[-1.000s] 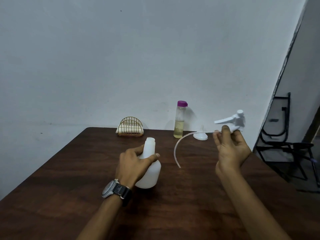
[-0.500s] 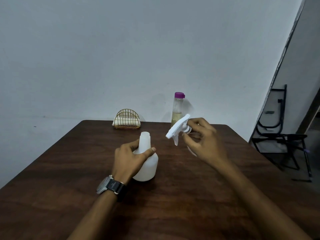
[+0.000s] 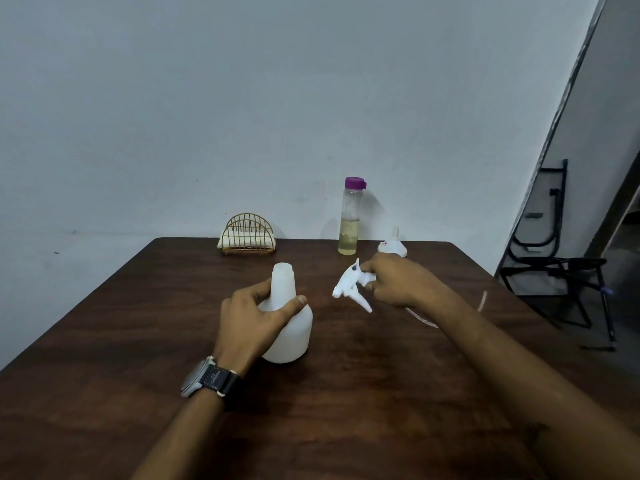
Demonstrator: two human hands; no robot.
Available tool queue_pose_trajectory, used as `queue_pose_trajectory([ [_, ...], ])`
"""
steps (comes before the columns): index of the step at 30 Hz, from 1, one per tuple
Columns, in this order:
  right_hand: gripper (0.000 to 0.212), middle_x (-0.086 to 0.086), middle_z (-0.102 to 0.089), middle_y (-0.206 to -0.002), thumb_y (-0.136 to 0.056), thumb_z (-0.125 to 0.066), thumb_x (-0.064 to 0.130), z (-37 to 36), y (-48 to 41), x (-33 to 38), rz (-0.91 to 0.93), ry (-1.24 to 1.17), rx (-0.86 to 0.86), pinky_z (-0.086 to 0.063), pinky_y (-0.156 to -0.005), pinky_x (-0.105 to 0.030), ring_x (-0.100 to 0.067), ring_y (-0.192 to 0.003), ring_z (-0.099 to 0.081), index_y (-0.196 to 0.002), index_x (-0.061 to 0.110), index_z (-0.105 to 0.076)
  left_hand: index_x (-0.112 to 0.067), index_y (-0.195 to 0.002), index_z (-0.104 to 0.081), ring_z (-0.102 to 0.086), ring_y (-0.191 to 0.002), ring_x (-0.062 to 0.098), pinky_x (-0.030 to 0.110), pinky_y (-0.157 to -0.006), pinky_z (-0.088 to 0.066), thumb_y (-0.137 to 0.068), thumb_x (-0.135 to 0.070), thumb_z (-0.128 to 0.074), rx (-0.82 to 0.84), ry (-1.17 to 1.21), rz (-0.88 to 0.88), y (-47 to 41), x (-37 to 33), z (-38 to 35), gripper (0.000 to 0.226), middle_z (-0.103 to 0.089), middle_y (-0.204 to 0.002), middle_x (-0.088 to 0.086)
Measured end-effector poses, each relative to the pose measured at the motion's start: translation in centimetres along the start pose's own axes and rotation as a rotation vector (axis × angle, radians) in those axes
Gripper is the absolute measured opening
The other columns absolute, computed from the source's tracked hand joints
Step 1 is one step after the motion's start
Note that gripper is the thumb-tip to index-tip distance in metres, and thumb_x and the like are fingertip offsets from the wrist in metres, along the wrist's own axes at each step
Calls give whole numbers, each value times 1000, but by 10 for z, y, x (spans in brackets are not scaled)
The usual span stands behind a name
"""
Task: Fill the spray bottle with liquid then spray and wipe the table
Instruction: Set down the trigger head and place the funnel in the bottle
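A white spray bottle (image 3: 291, 327) stands uncapped on the dark wooden table (image 3: 104, 341), and my left hand (image 3: 254, 315) grips its neck. My right hand (image 3: 394, 280) holds the white trigger spray head (image 3: 351, 284) low over the table, to the right of the bottle, nozzle pointing left. Its thin dip tube (image 3: 483, 301) curves out behind my right wrist. A clear bottle with a purple cap (image 3: 349, 220), partly filled with yellowish liquid, stands at the back. A white funnel (image 3: 393, 245) sits mouth-down beside it.
A gold wire holder with a folded cloth (image 3: 247, 237) stands at the table's back edge against the grey wall. A black folding chair (image 3: 554, 265) stands on the floor to the right of the table.
My right hand has brought the spray head down from the raised position at the right toward the table's surface. The left hand has stayed on the bottle.
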State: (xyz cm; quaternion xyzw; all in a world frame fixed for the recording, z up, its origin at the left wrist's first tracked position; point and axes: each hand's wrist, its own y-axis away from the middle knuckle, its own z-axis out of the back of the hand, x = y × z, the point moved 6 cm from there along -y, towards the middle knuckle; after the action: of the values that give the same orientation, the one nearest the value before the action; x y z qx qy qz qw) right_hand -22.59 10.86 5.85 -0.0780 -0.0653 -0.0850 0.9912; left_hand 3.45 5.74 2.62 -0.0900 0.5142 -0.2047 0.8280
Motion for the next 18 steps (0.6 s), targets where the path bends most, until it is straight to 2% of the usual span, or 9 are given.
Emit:
queue_pose_trajectory([
  [4,12,8,-54,-89,-95,-64,22,-25,-6,-7,-22,33,84,-35,-57,-31,-21,-82,-59,-87,32,-63,-29,-127,-74,-63,-121,12,31,-93,-55,-75,-56,-84,19,28,-17,1,-1,-6,59,-68,-135,-10],
  [8,35,8,-51,-93,-97,-62,23,-46,-8,-11,-30,44,133,-35,-59,-33,-21,-83,-57,-68,35,-47,-34,-116,-78,-65,-111,4,32,-91,-58,-71,-53,-88,51,97,0,-1,0,-8,50,-72,-123,-21],
  [9,32,8,-51,-93,-97,-61,24,-51,-8,-12,-30,45,146,-36,-60,-33,-22,-84,-57,-68,35,-51,-35,-114,-79,-65,-109,1,31,-90,-58,-70,-52,-89,58,113,2,0,2,-9,48,-71,-115,-27],
  [11,15,9,-50,-92,-97,-61,26,-58,-9,-13,-25,44,170,-39,-64,-33,-21,-85,-57,-84,30,-66,-37,-114,-78,-64,-103,-7,27,-88,-57,-70,-51,-90,60,129,-3,1,3,-10,48,-66,-103,-36],
  [12,12,11,-49,-90,-97,-61,27,-60,-10,-14,-25,38,176,-39,-65,-33,-21,-85,-56,-89,30,-68,-38,-115,-78,-63,-101,-10,26,-87,-56,-70,-51,-90,56,130,-13,1,3,-10,48,-66,-101,-37],
  [15,28,14,-44,-79,-97,-61,26,-62,-13,-16,-20,-5,180,-36,-59,-32,-20,-82,-52,-72,37,-55,-37,-118,-76,-58,-95,-19,21,-83,-53,-71,-50,-89,54,132,-29,1,4,-12,50,-63,-101,-38],
  [18,9,14,-50,-85,-96,-62,26,-63,-14,-18,-12,-35,199,-44,-64,-34,-20,-84,-58,-96,31,-70,-38,-119,-76,-55,-87,-28,16,-79,-51,-71,-51,-90,62,134,-31,-1,6,-16,51,-62,-94,-41],
])
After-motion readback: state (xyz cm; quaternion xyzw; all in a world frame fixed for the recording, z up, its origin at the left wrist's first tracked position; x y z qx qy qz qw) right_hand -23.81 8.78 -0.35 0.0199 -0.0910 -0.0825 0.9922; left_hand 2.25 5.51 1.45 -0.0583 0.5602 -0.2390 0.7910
